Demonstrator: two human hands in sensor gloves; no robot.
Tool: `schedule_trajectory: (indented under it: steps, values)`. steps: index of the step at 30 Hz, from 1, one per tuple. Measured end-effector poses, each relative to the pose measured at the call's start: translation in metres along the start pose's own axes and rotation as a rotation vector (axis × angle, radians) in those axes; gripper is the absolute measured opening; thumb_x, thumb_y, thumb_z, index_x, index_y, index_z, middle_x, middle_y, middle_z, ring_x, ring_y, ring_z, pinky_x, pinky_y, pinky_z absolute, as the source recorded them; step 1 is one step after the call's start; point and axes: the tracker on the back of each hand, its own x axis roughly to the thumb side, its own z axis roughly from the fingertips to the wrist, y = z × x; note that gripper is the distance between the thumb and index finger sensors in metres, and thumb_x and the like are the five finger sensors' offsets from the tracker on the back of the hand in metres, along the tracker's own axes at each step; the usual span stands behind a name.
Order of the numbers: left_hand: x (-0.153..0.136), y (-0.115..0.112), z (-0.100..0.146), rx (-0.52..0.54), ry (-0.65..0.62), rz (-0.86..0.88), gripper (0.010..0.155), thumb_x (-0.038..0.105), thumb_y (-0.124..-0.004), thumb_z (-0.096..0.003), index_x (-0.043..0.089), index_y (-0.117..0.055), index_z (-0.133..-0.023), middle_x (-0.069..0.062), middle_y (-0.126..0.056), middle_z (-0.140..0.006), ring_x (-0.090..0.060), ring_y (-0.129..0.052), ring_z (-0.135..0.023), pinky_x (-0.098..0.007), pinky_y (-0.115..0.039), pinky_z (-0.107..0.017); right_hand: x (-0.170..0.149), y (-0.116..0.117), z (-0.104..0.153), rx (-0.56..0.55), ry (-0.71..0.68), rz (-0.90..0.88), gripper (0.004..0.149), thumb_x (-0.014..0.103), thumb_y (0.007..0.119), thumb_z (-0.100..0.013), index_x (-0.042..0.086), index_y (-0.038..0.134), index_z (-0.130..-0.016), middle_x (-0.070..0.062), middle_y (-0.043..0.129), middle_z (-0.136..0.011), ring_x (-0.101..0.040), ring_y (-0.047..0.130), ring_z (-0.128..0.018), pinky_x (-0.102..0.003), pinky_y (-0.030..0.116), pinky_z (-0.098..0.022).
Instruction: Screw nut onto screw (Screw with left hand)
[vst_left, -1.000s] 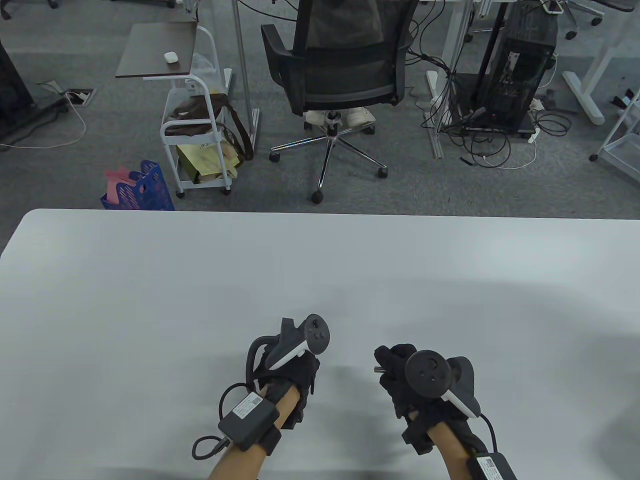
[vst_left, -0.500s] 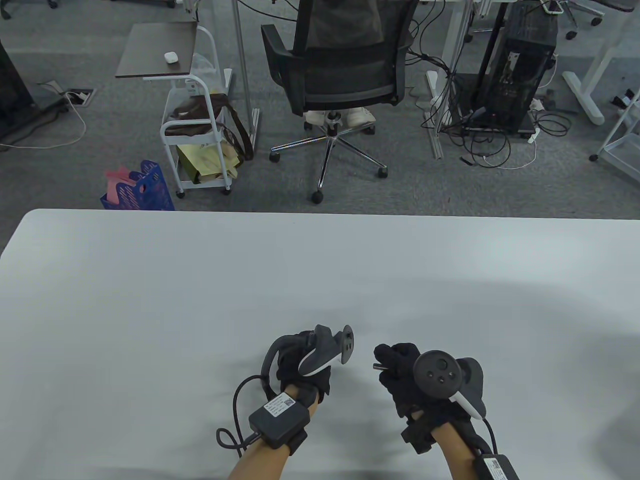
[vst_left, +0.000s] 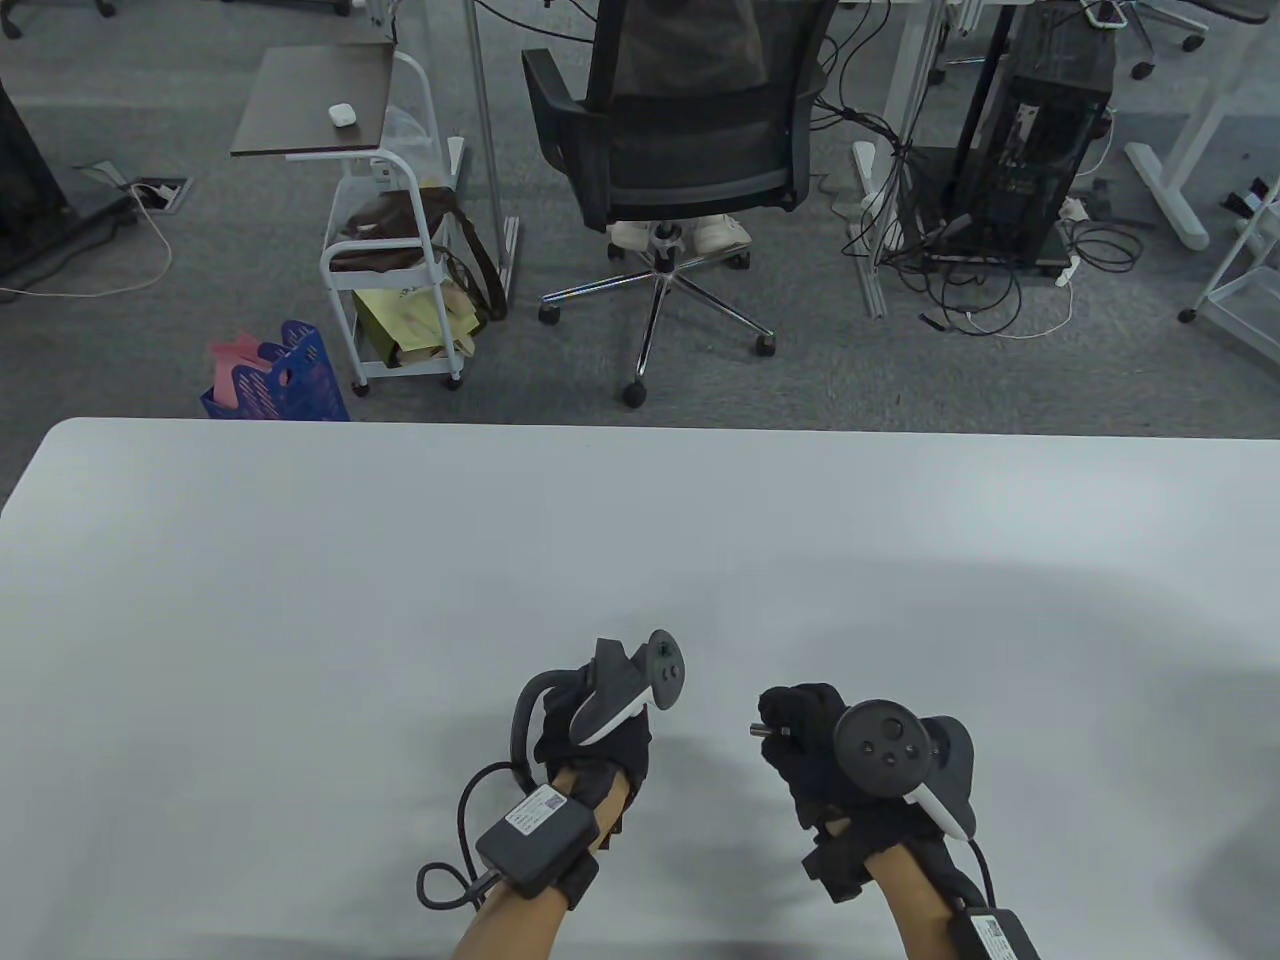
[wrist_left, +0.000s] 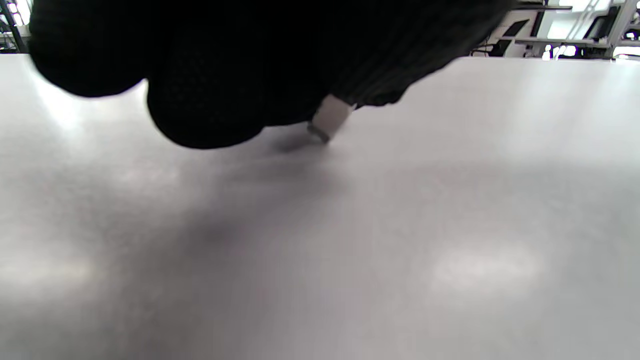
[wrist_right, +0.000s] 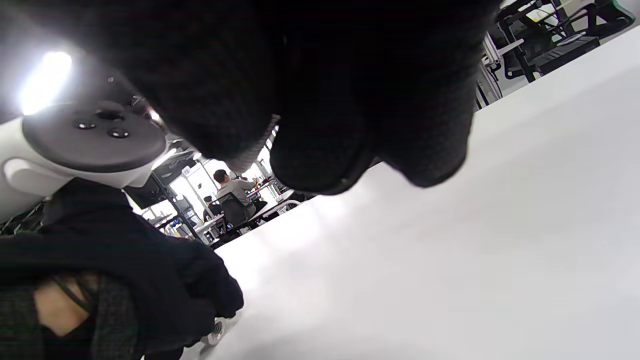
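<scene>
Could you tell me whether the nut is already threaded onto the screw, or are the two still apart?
Apart. The right hand holds the screw with its tip bare, while the left hand pinches the nut at the table.

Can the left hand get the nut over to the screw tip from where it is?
Probably yes. The left hand pinches the nut at the table; the screw pokes from the right hand toward it, nothing between.
</scene>
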Motion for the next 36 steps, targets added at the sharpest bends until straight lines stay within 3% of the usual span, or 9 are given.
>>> schedule_trajectory:
  steps: [4, 6, 11, 14, 19, 24, 27, 34, 36]
  values:
    - [0.001, -0.008, -0.001, -0.038, -0.002, -0.039, 0.044, 0.03, -0.084, -0.0393, 0.021, -0.081, -0.083, -0.02, -0.086, -0.084, -0.033, -0.097, -0.049, -0.043, -0.086, -0.035, -0.003, 0.002, 0.002, 0.011, 0.003, 0.003, 0.048, 0.028, 0.094, -0.033, 0.019, 0.083, -0.079, -0.01, 0.087, -0.081, -0.019, 0.109, -0.047, -0.038, 0.099, -0.043]
    - [0.006, -0.01, -0.001, 0.012, -0.016, -0.105, 0.044, 0.027, -0.085, -0.0382, 0.019, -0.084, -0.081, -0.018, -0.092, -0.079, -0.03, -0.101, -0.044, -0.042, -0.089, -0.032, -0.004, 0.0, 0.002, 0.002, 0.006, 0.003, 0.048, 0.028, 0.094, -0.033, 0.019, 0.083, -0.079, -0.01, 0.087, -0.081, -0.018, 0.109, -0.046, -0.037, 0.099, -0.043]
    - [0.018, -0.011, 0.002, -0.034, -0.025, -0.246, 0.052, 0.028, -0.084, -0.0382, 0.014, -0.078, -0.088, -0.021, -0.089, -0.084, -0.028, -0.104, -0.048, -0.038, -0.095, -0.036, -0.006, 0.0, 0.002, 0.004, 0.016, -0.01, 0.048, 0.028, 0.094, -0.033, 0.019, 0.084, -0.079, -0.01, 0.087, -0.081, -0.019, 0.109, -0.046, -0.038, 0.099, -0.043]
    - [0.018, -0.011, 0.002, -0.069, -0.027, -0.246, 0.053, 0.024, -0.085, -0.0385, 0.013, -0.076, -0.09, -0.02, -0.089, -0.084, -0.026, -0.104, -0.052, -0.037, -0.096, -0.039, -0.006, 0.0, 0.001, 0.01, 0.014, -0.003, 0.047, 0.029, 0.094, -0.033, 0.019, 0.084, -0.078, -0.01, 0.087, -0.081, -0.018, 0.109, -0.046, -0.038, 0.099, -0.043]
    - [0.014, -0.011, 0.005, 0.005, -0.05, -0.203, 0.049, 0.025, -0.083, -0.038, 0.014, -0.079, -0.085, -0.019, -0.094, -0.078, -0.029, -0.102, -0.045, -0.044, -0.091, -0.033, -0.005, 0.001, 0.001, 0.007, 0.0, -0.007, 0.047, 0.029, 0.094, -0.033, 0.02, 0.085, -0.078, -0.01, 0.088, -0.081, -0.018, 0.109, -0.046, -0.038, 0.1, -0.043]
    - [-0.004, 0.018, 0.02, 0.005, -0.09, 0.199, 0.05, 0.029, -0.08, -0.0388, 0.014, -0.076, -0.087, -0.021, -0.089, -0.078, -0.033, -0.099, -0.044, -0.05, -0.086, -0.033, -0.002, -0.003, 0.001, -0.032, -0.007, -0.034, 0.046, 0.028, 0.095, -0.033, 0.02, 0.087, -0.078, -0.01, 0.087, -0.082, -0.019, 0.109, -0.047, -0.037, 0.1, -0.044]
    - [-0.019, 0.034, 0.038, -0.013, -0.134, 0.553, 0.049, 0.03, -0.08, -0.0395, 0.014, -0.079, -0.086, -0.022, -0.089, -0.078, -0.033, -0.1, -0.043, -0.05, -0.086, -0.033, 0.003, -0.005, 0.003, -0.052, -0.022, -0.081, 0.05, 0.026, 0.094, -0.034, 0.018, 0.084, -0.082, -0.011, 0.084, -0.085, -0.019, 0.108, -0.051, -0.036, 0.098, -0.047]
    - [-0.042, 0.023, 0.053, -0.212, -0.285, 1.258, 0.048, 0.03, -0.079, -0.0412, 0.011, -0.079, -0.086, -0.023, -0.088, -0.078, -0.035, -0.099, -0.044, -0.051, -0.085, -0.033, 0.017, -0.011, 0.008, -0.123, -0.097, -0.16, 0.048, 0.027, 0.095, -0.032, 0.018, 0.087, -0.079, -0.01, 0.09, -0.08, -0.017, 0.113, -0.047, -0.036, 0.102, -0.043]
    - [-0.041, 0.023, 0.053, -0.246, -0.301, 1.335, 0.049, 0.03, -0.078, -0.0418, 0.011, -0.078, -0.086, -0.023, -0.086, -0.079, -0.036, -0.098, -0.045, -0.051, -0.084, -0.034, 0.021, -0.013, 0.01, -0.141, -0.117, -0.176, 0.048, 0.029, 0.095, -0.031, 0.019, 0.088, -0.077, -0.009, 0.093, -0.077, -0.017, 0.115, -0.046, -0.037, 0.103, -0.041]
